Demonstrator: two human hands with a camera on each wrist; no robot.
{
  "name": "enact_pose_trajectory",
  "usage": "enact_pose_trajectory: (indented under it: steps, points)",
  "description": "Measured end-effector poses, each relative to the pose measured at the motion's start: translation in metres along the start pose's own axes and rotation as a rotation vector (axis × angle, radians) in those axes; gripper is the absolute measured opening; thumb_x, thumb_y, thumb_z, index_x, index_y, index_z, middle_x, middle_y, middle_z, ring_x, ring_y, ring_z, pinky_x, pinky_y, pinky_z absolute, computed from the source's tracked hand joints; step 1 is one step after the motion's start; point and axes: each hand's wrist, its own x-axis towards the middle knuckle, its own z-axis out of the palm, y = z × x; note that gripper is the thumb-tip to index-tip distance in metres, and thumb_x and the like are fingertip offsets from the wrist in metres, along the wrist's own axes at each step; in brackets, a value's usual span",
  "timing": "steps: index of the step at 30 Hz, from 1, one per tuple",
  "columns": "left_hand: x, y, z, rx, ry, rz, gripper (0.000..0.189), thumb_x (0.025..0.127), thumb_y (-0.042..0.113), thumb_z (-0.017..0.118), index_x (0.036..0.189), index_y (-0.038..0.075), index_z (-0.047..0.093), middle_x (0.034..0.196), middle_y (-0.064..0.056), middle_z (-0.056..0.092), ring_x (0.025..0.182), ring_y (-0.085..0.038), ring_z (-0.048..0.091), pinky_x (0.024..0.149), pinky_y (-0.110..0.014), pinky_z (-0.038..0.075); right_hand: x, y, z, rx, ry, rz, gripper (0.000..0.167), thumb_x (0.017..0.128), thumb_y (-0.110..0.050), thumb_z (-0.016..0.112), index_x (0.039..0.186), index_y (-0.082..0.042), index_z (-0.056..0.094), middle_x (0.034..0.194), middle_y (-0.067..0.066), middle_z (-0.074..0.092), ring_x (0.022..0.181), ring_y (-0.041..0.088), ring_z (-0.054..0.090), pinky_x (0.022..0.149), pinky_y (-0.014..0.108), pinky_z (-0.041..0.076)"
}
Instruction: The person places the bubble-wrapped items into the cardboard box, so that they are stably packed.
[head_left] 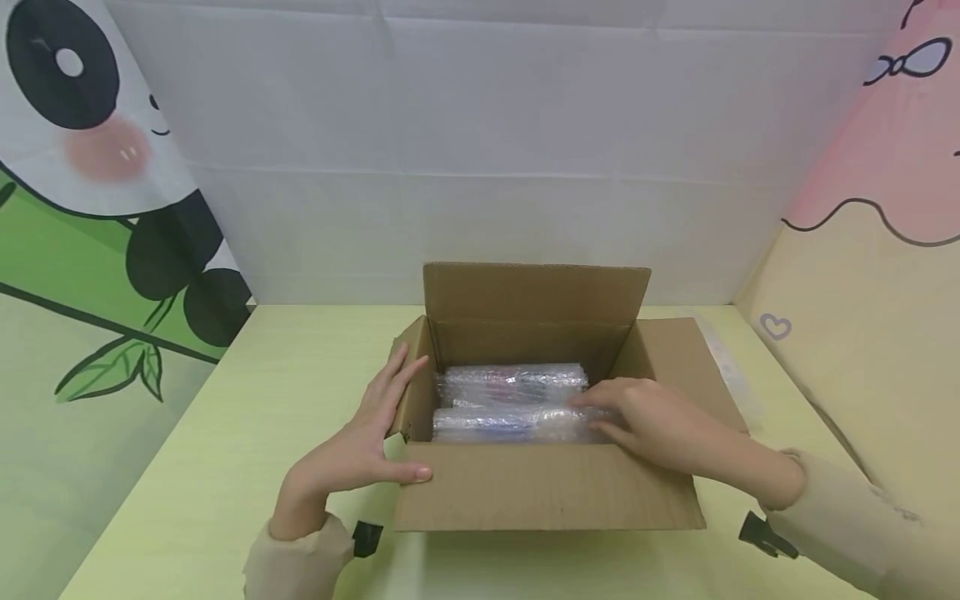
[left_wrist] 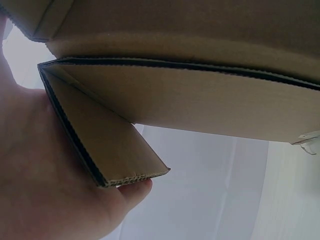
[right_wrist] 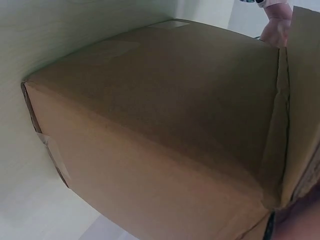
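An open cardboard box (head_left: 551, 487) stands on the table with its flaps folded out. Inside lie bubble-wrapped packages, a rear one (head_left: 510, 379) with reddish colour showing through and a front one (head_left: 487, 423) with some blue. My left hand (head_left: 348, 446) rests along the box's left side, fingers extended and spread, thumb by the front flap's corner. In the left wrist view the palm lies beside a short flap (left_wrist: 105, 135). My right hand (head_left: 660, 421) reaches in over the right side, its fingers and thumb about the right end of the front package. Its fingertips are partly hidden.
The pale yellow table (head_left: 202, 467) extends around the box. A clear plastic sheet or bag (head_left: 727, 367) lies beside the right flap. A white backdrop (head_left: 495, 108) rises behind, with cartoon-printed panels on both sides.
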Motion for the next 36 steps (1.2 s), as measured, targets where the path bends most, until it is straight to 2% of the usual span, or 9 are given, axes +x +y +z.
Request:
enact_pose_trajectory:
  steps: [10, 17, 19, 22, 25, 26, 29, 31, 36]
  points:
    - [0.0, 0.0, 0.0, -0.007, 0.001, -0.005, 0.117, 0.071, 0.038, 0.083, 0.157, 0.023, 0.005, 0.162, -0.011, -0.018, 0.147, -0.045, -0.01, 0.099, -0.079, 0.023, -0.001, 0.003, -0.004, 0.029, 0.006, -0.027, 0.029, 0.09, -0.012, 0.066, 0.119, -0.015, 0.069, 0.118, -0.001, 0.07, 0.11, 0.022, 0.066, 0.091, 0.041, 0.053]
    - [0.0, 0.0, 0.001, -0.01, -0.002, -0.003, 0.117, 0.072, 0.039, 0.083, 0.157, 0.025, 0.004, 0.162, -0.011, -0.018, 0.147, -0.045, -0.01, 0.099, -0.079, 0.023, -0.016, 0.028, -0.043, 0.08, 0.233, 0.024, 0.036, 0.09, -0.012, 0.067, 0.126, -0.014, 0.064, 0.124, 0.005, 0.068, 0.11, 0.031, 0.066, 0.087, 0.047, 0.053]
    - [0.0, 0.0, 0.001, -0.007, -0.002, -0.005, 0.117, 0.072, 0.039, 0.083, 0.157, 0.025, 0.004, 0.162, -0.011, -0.018, 0.147, -0.045, -0.01, 0.099, -0.08, 0.022, -0.022, 0.041, -0.054, 0.091, 0.31, 0.111, 0.035, 0.091, -0.014, 0.066, 0.126, -0.017, 0.064, 0.124, -0.006, 0.068, 0.106, 0.031, 0.068, 0.083, 0.033, 0.056]
    - [-0.001, 0.0, 0.0, -0.002, 0.0, -0.008, 0.117, 0.071, 0.039, 0.083, 0.157, 0.023, 0.004, 0.162, -0.01, -0.018, 0.147, -0.045, -0.01, 0.099, -0.08, 0.021, -0.03, 0.068, -0.061, 0.152, 0.4, 0.256, 0.031, 0.094, -0.018, 0.064, 0.125, -0.016, 0.065, 0.116, -0.029, 0.063, 0.093, 0.002, 0.071, 0.077, 0.009, 0.049]
    - [-0.001, 0.0, -0.001, 0.001, 0.003, -0.009, 0.117, 0.071, 0.039, 0.083, 0.157, 0.022, 0.004, 0.162, -0.011, -0.018, 0.147, -0.045, -0.01, 0.099, -0.081, 0.02, -0.036, 0.1, -0.057, 0.186, 0.435, 0.374, 0.034, 0.096, -0.02, 0.061, 0.128, -0.01, 0.063, 0.118, -0.017, 0.068, 0.086, -0.02, 0.058, 0.071, -0.004, 0.038]
    - [-0.002, 0.0, -0.001, 0.001, 0.003, -0.009, 0.117, 0.071, 0.039, 0.083, 0.157, 0.022, 0.004, 0.162, -0.011, -0.018, 0.147, -0.045, -0.01, 0.098, -0.081, 0.02, -0.038, 0.111, -0.053, 0.184, 0.419, 0.409, 0.036, 0.096, -0.02, 0.06, 0.13, -0.007, 0.06, 0.121, -0.006, 0.069, 0.089, -0.018, 0.058, 0.072, 0.001, 0.044]
    - [-0.002, -0.001, -0.001, 0.001, 0.005, -0.007, 0.117, 0.072, 0.04, 0.083, 0.157, 0.022, 0.004, 0.162, -0.011, -0.018, 0.147, -0.045, -0.01, 0.098, -0.081, 0.02, -0.042, 0.147, -0.034, 0.166, 0.314, 0.496, 0.048, 0.099, -0.024, 0.055, 0.138, 0.004, 0.046, 0.13, 0.033, 0.054, 0.11, 0.025, 0.064, 0.088, 0.032, 0.054]
    - [-0.002, -0.001, -0.001, -0.001, 0.004, -0.005, 0.117, 0.072, 0.04, 0.082, 0.157, 0.022, 0.004, 0.162, -0.012, -0.018, 0.147, -0.045, -0.01, 0.099, -0.081, 0.019, -0.045, 0.169, -0.018, 0.156, 0.229, 0.554, 0.057, 0.1, -0.028, 0.052, 0.142, 0.008, 0.037, 0.132, 0.039, 0.047, 0.118, 0.053, 0.049, 0.092, 0.057, 0.048]
    - [-0.001, -0.001, 0.0, -0.006, 0.0, -0.003, 0.117, 0.072, 0.04, 0.083, 0.157, 0.023, 0.004, 0.162, -0.011, -0.019, 0.147, -0.045, -0.011, 0.099, -0.08, 0.021, -0.051, 0.206, 0.014, 0.168, 0.076, 0.678, 0.072, 0.101, -0.038, 0.045, 0.143, 0.017, 0.024, 0.134, 0.047, 0.036, 0.122, 0.061, 0.038, 0.094, 0.07, 0.037]
